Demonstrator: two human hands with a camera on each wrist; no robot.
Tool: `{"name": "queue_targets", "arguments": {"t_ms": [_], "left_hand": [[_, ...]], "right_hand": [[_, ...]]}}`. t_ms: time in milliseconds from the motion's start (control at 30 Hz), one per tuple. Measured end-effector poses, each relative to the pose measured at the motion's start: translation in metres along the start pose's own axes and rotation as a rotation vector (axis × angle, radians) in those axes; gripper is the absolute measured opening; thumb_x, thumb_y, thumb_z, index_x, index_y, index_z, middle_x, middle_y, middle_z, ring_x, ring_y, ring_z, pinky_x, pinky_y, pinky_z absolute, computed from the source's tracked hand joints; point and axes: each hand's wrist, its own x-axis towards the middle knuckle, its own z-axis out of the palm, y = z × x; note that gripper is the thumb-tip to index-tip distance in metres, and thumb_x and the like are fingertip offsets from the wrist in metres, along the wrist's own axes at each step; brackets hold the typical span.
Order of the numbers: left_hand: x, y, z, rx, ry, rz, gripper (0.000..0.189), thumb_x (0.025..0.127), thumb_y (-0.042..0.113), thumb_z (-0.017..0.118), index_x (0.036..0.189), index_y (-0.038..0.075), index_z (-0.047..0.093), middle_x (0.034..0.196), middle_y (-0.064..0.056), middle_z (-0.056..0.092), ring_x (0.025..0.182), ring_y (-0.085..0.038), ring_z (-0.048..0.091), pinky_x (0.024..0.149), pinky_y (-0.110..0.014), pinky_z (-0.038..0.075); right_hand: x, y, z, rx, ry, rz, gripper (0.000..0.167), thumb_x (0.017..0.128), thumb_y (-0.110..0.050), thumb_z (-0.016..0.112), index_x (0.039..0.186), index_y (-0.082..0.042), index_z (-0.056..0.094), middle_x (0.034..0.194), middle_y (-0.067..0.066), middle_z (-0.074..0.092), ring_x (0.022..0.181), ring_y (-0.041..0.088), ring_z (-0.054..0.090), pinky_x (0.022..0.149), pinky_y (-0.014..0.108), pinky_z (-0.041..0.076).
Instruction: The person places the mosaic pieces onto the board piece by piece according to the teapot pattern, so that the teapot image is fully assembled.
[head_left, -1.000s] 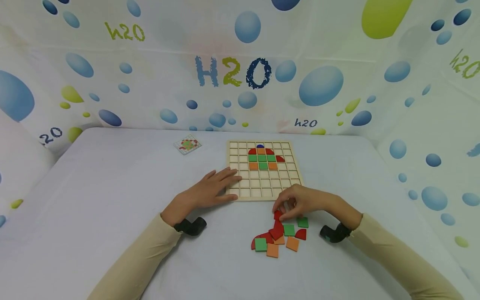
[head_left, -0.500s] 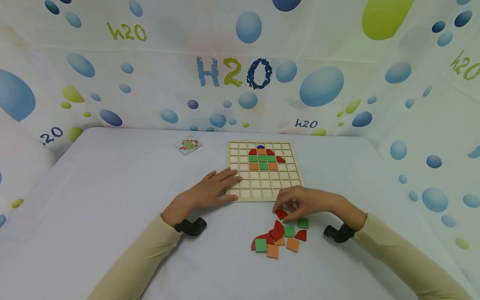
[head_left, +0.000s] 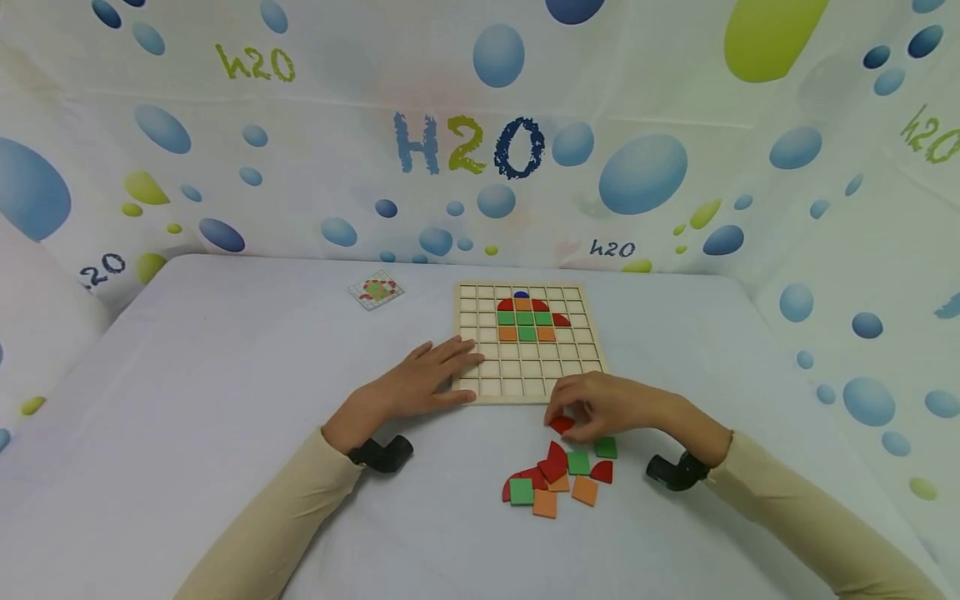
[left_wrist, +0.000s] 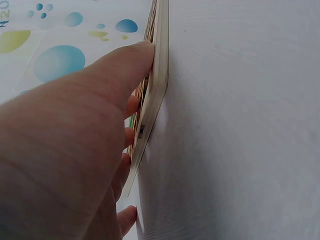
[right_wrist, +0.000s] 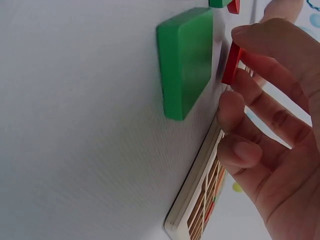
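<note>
A thin, flat red piece (head_left: pixel 561 424) sits pinched between the thumb and fingers of the right hand (head_left: pixel 600 402), partly covered by them. The pale grid board (head_left: pixel 521 367) lies flat under the fingers of the left hand (head_left: pixel 420 379), its blue, red, orange and green tiles (head_left: pixel 524 318) grouped in cells beyond both hands.

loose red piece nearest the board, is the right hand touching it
Touching. The right wrist view shows the right hand pinching the red piece, its thumb against one end and a fingertip against the other.
</note>
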Motion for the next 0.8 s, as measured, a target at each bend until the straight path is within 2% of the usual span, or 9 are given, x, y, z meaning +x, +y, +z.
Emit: {"name": "queue_targets", "arguments": {"t_ms": [367,600,800], "left_hand": [[-0.002,-0.001,0.0,-0.001,0.012,0.014,0.061,0.098,0.039,0.057,0.15,0.014,0.039,0.158,-0.012,0.03,0.148,-0.031,0.019,0.115,-0.058,0.016],[-0.002,0.0,0.0,-0.009,0.007,0.007,0.062,0.098,0.04,0.058,0.151,0.015,0.039,0.159,-0.011,0.028,0.149,-0.029,0.017,0.116,-0.057,0.015],[-0.002,0.0,0.001,-0.001,0.011,0.018,0.061,0.098,0.04,0.057,0.15,0.014,0.039,0.158,-0.012,0.029,0.149,-0.03,0.018,0.116,-0.058,0.016]], "right_hand": [[0.0,0.007,-0.011,0.0,0.091,-0.008,0.021,0.085,-0.012,0.075,0.106,-0.01,0.072,0.096,-0.001,0.062,0.076,0.011,0.058,0.066,0.024,0.052],[0.001,0.025,-0.018,0.005,0.166,-0.007,0.019,0.085,-0.009,0.075,0.103,-0.007,0.072,0.094,0.001,0.063,0.074,0.017,0.057,0.059,0.022,0.047],[0.0,0.043,-0.023,0.019,0.228,-0.024,0.021,0.085,-0.01,0.075,0.105,-0.005,0.071,0.096,0.004,0.065,0.076,0.019,0.057,0.06,0.023,0.049]]}}
